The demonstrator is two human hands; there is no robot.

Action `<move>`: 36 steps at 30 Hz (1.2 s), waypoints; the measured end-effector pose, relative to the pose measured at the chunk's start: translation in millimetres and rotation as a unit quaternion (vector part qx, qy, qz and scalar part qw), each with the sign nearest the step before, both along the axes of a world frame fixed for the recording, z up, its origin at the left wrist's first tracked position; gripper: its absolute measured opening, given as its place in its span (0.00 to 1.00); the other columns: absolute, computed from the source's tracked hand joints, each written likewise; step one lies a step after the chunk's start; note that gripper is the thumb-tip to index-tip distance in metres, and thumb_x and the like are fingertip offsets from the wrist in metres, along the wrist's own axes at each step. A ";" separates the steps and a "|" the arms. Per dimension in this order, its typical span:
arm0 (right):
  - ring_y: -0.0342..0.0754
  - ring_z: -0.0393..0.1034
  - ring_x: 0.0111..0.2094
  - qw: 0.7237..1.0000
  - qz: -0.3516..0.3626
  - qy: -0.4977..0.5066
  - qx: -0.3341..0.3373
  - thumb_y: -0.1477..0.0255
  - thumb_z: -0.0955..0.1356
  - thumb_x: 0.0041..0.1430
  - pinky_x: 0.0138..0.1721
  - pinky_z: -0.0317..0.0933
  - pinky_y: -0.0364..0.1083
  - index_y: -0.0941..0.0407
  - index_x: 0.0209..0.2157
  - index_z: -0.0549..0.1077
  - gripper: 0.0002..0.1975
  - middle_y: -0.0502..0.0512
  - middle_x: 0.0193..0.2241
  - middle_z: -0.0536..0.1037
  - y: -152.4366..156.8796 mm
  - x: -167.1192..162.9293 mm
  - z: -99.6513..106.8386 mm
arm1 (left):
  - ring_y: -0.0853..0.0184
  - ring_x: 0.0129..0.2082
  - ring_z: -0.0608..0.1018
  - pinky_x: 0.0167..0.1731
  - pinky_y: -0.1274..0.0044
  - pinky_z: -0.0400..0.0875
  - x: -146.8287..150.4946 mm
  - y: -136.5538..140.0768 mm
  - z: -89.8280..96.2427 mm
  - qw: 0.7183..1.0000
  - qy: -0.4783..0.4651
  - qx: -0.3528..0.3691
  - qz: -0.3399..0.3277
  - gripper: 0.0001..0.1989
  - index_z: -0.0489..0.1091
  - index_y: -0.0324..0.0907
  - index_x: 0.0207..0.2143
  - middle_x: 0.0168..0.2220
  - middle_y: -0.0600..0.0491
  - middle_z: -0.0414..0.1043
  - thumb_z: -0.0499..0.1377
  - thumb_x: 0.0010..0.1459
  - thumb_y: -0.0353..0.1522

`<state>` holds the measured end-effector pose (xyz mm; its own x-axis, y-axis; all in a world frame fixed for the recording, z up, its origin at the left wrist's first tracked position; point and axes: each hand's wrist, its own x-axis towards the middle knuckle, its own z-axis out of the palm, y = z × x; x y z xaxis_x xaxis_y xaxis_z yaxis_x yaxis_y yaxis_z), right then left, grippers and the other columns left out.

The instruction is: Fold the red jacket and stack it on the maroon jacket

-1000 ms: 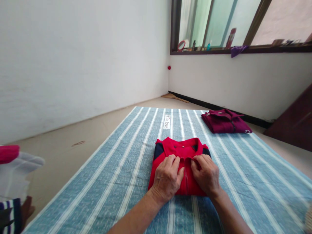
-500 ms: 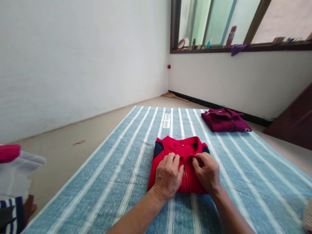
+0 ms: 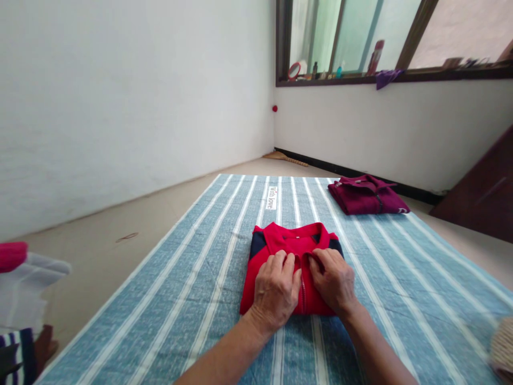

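A folded red jacket (image 3: 296, 245) with dark navy shoulder patches and a front zipper lies on the striped blue cloth (image 3: 216, 256), collar facing away from me. My left hand (image 3: 276, 289) pinches the left collar flap beside the zipper. On the other side of the zipper, my right hand (image 3: 332, 278) has its fingers closed on the right collar flap. The fingertips partly hide the flap edges. Farther back on the right rests a folded maroon garment (image 3: 366, 197), apart from both hands.
Clothes in a white bag-like pile (image 3: 28, 283) stand at the left edge. A beige knitted thing (image 3: 503, 347) shows at the right edge. A broom (image 3: 284, 158) lies on the floor by the corner. Bottles and a round mirror (image 3: 294, 71) line the window sill.
My right hand has shifted slightly left, toward the zipper, with the right collar flap. My left hand stays about where it was on the jacket. The view has moved slightly.
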<state>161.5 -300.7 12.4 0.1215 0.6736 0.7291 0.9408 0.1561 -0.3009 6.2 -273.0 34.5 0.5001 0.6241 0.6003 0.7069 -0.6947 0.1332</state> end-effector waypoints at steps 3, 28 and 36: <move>0.47 0.66 0.31 1.000 0.011 -0.009 0.017 0.73 0.64 0.62 0.33 0.58 0.45 0.56 0.33 0.73 0.06 0.53 0.26 0.73 -1.6 -2.2 4.3 | 0.55 0.40 0.73 0.38 0.64 0.73 -1.2 -5.0 0.4 1.000 0.002 0.017 -0.001 0.18 0.68 0.33 0.48 0.44 0.41 0.71 0.57 0.59 0.34; 0.46 0.70 0.30 0.984 0.123 0.118 -0.043 0.76 0.62 0.60 0.33 0.64 0.44 0.56 0.36 0.73 0.09 0.53 0.28 0.76 -3.5 8.9 6.5 | 0.58 0.36 0.70 0.32 0.68 0.68 8.2 -8.1 12.4 0.991 0.131 0.006 0.010 0.22 0.64 0.49 0.57 0.38 0.47 0.66 0.54 0.60 0.31; 0.47 0.73 0.34 0.993 0.058 0.099 0.003 0.76 0.62 0.61 0.36 0.67 0.46 0.56 0.37 0.73 0.08 0.55 0.32 0.77 -1.8 11.4 6.4 | 0.58 0.37 0.70 0.33 0.68 0.68 8.5 -7.3 6.5 0.989 0.145 0.017 0.012 0.20 0.66 0.48 0.55 0.41 0.45 0.66 0.53 0.61 0.30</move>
<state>172.9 -302.5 18.8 0.1836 0.6876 0.7025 0.8389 0.2629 -0.4766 14.7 -280.3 41.1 0.6399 0.6200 0.4540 0.7282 -0.6780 -0.1005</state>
